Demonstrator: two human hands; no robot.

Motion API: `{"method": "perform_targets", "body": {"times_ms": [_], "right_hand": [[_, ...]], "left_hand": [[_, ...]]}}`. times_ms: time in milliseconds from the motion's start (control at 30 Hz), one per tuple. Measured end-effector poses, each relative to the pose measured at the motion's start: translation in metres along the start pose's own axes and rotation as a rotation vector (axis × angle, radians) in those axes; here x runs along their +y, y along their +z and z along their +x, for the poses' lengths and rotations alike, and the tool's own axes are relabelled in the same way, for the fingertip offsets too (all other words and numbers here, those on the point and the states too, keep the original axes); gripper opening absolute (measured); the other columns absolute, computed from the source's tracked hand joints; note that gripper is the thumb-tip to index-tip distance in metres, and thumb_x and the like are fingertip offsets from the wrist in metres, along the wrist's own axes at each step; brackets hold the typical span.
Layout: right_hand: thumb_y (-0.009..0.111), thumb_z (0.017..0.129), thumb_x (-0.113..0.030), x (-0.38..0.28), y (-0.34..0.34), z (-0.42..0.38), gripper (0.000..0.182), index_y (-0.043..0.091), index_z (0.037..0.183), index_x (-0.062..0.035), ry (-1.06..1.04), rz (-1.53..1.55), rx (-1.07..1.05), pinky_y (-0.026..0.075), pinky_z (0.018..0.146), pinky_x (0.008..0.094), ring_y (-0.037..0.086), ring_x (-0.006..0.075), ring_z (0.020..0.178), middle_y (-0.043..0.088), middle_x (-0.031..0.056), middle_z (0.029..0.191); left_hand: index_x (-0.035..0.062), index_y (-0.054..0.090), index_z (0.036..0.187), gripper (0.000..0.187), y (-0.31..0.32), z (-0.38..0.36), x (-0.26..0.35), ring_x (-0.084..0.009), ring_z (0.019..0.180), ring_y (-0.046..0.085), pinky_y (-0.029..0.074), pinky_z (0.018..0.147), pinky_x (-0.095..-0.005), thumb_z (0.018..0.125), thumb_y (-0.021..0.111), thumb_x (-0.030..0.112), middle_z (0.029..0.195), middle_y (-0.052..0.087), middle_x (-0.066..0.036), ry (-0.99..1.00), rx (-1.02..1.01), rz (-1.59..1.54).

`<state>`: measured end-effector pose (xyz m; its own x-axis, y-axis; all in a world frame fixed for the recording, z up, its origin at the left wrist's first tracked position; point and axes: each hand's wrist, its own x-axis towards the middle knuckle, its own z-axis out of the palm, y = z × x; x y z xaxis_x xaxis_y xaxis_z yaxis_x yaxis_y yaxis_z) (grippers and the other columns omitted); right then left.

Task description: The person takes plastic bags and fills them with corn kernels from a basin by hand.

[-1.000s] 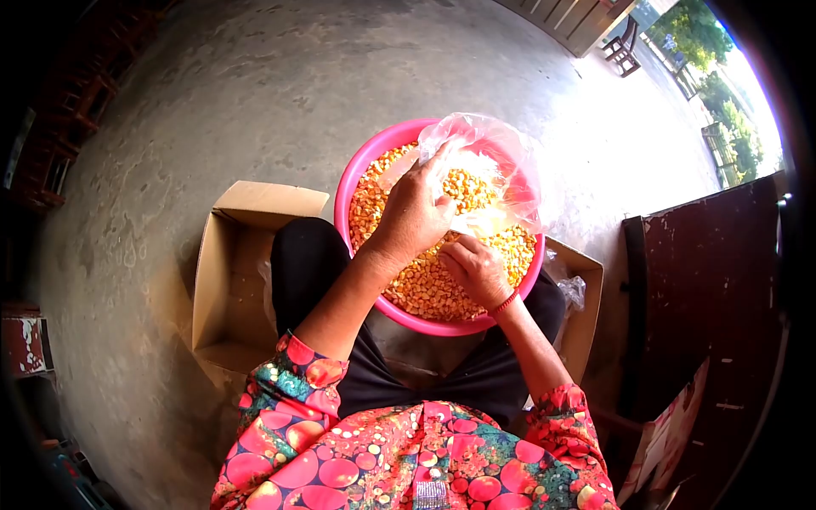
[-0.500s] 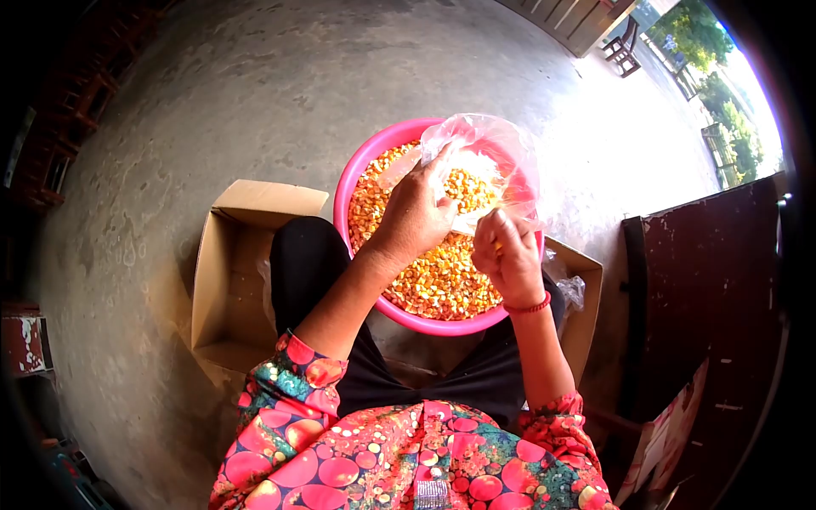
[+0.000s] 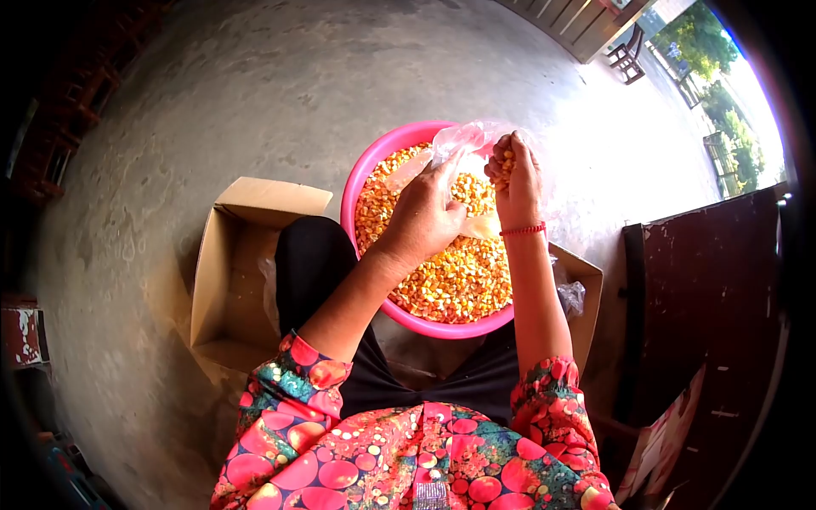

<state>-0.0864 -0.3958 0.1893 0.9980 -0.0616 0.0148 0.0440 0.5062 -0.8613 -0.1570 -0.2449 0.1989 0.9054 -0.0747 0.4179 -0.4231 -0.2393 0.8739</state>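
A pink basin (image 3: pixel 350 206) full of yellow-orange corn kernels (image 3: pixel 459 280) rests between the knees. Over its upper part spreads a clear plastic bag (image 3: pixel 476 134). My left hand (image 3: pixel 425 212) grips the bag's near left edge, fingers closed on the film. At the bag's right side, my right hand (image 3: pixel 517 180), with a red bracelet at the wrist, is raised with curled fingers around some corn kernels, which show in the palm. Part of the bag is hidden behind the right hand.
An open cardboard box (image 3: pixel 229 280) stands left of the basin. Another box (image 3: pixel 586 319) with crumpled plastic (image 3: pixel 571 297) is at the right. A dark red wooden panel (image 3: pixel 705 297) stands farther right; a chair (image 3: pixel 627 58) is at upper right.
My right hand has moved up from the basin's near right part to the bag's right side and turned, showing the kernels in it. My left hand still holds the bag.
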Motion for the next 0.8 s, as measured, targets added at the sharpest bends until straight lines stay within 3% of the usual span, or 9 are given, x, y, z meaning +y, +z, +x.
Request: {"method": "perform_targets", "body": {"times_ms": [33, 133, 167, 267, 333, 433, 600, 667, 800], "right_hand": [[0.051, 0.092, -0.020, 0.002, -0.003, 0.002, 0.023, 0.059, 0.077, -0.0041, -0.030, -0.046, -0.003, 0.046, 0.054, 0.0269, 0.056, 0.0131, 0.059, 0.060, 0.0043, 0.070], [0.052, 0.091, -0.022, 0.007, -0.006, 0.003, 0.025, 0.061, 0.080, -0.0014, -0.088, -0.098, -0.073, 0.051, 0.067, 0.0317, 0.062, 0.0190, 0.070, 0.063, 0.0085, 0.075], [0.049, 0.093, -0.020, 0.008, -0.014, 0.005, 0.025, 0.062, 0.086, 0.0005, -0.042, -0.063, -0.141, 0.050, 0.082, 0.0352, 0.064, 0.0231, 0.082, 0.065, 0.0117, 0.084], [0.046, 0.094, -0.018, 0.003, -0.006, -0.001, 0.026, 0.062, 0.092, 0.0016, -0.071, -0.181, -0.154, 0.048, 0.088, 0.0353, 0.065, 0.0238, 0.087, 0.066, 0.0127, 0.092], [0.043, 0.094, -0.013, 0.000, -0.010, -0.004, 0.025, 0.060, 0.106, 0.0016, -0.061, -0.214, -0.248, 0.045, 0.093, 0.0326, 0.062, 0.0217, 0.098, 0.065, 0.0125, 0.101], [0.042, 0.088, 0.001, -0.012, -0.004, -0.018, 0.037, 0.050, 0.125, -0.0014, 0.000, -0.614, -0.306, 0.039, 0.097, 0.0273, 0.049, 0.0149, 0.118, 0.063, 0.0085, 0.112], [0.045, 0.085, 0.007, -0.026, -0.001, -0.048, 0.036, 0.053, 0.120, 0.0013, -0.191, -0.676, -0.391, 0.041, 0.093, 0.0259, 0.053, 0.0126, 0.108, 0.058, 0.0078, 0.119], [0.048, 0.088, 0.004, -0.045, 0.004, -0.075, 0.025, 0.056, 0.111, 0.0029, -0.004, -0.486, -0.459, 0.043, 0.089, 0.0255, 0.055, 0.0117, 0.101, 0.061, 0.0059, 0.108], [0.055, 0.086, 0.001, -0.053, -0.022, -0.109, 0.011, 0.061, 0.094, 0.0036, 0.139, -0.682, -0.567, 0.046, 0.083, 0.0265, 0.059, 0.0126, 0.089, 0.064, 0.0051, 0.094]], "left_hand": [[-0.0026, 0.045, 0.129, 0.059, -0.001, 0.001, 0.000, -0.0290, 0.102, 0.060, 0.047, 0.085, -0.0323, 0.070, 0.050, -0.008, 0.116, 0.057, -0.024, 0.000, 0.000, 0.001], [-0.0030, 0.045, 0.128, 0.059, -0.003, 0.002, 0.003, -0.0305, 0.103, 0.059, 0.046, 0.087, -0.0337, 0.070, 0.051, -0.008, 0.116, 0.056, -0.025, -0.010, -0.005, 0.040], [-0.0031, 0.045, 0.128, 0.059, -0.004, 0.002, 0.006, -0.0312, 0.106, 0.058, 0.045, 0.089, -0.0342, 0.070, 0.050, -0.008, 0.118, 0.056, -0.025, -0.057, -0.026, 0.017], [-0.0032, 0.045, 0.128, 0.059, -0.001, 0.003, -0.001, -0.0319, 0.112, 0.054, 0.043, 0.095, -0.0350, 0.070, 0.050, -0.008, 0.121, 0.054, -0.024, -0.059, -0.043, -0.019], [-0.0033, 0.044, 0.128, 0.058, -0.001, 0.003, -0.001, -0.0320, 0.115, 0.052, 0.041, 0.097, -0.0352, 0.071, 0.050, -0.009, 0.123, 0.053, -0.024, -0.010, -0.034, -0.031], [-0.0041, 0.044, 0.128, 0.056, -0.002, 0.002, 0.002, -0.0317, 0.118, 0.050, 0.039, 0.100, -0.0357, 0.072, 0.051, -0.008, 0.124, 0.052, -0.024, -0.076, -0.043, -0.015], [-0.0039, 0.044, 0.128, 0.057, -0.002, 0.002, 0.000, -0.0330, 0.116, 0.052, 0.041, 0.098, -0.0359, 0.072, 0.050, -0.008, 0.122, 0.052, -0.025, -0.014, -0.017, -0.027], [-0.0039, 0.043, 0.129, 0.058, -0.002, 0.001, 0.000, -0.0334, 0.115, 0.052, 0.042, 0.097, -0.0359, 0.072, 0.050, -0.008, 0.121, 0.053, -0.026, -0.021, -0.026, -0.013], [-0.0037, 0.043, 0.129, 0.058, -0.001, 0.001, -0.007, -0.0330, 0.114, 0.053, 0.042, 0.096, -0.0353, 0.071, 0.050, -0.008, 0.120, 0.054, -0.026, 0.000, -0.021, 0.013]]}}
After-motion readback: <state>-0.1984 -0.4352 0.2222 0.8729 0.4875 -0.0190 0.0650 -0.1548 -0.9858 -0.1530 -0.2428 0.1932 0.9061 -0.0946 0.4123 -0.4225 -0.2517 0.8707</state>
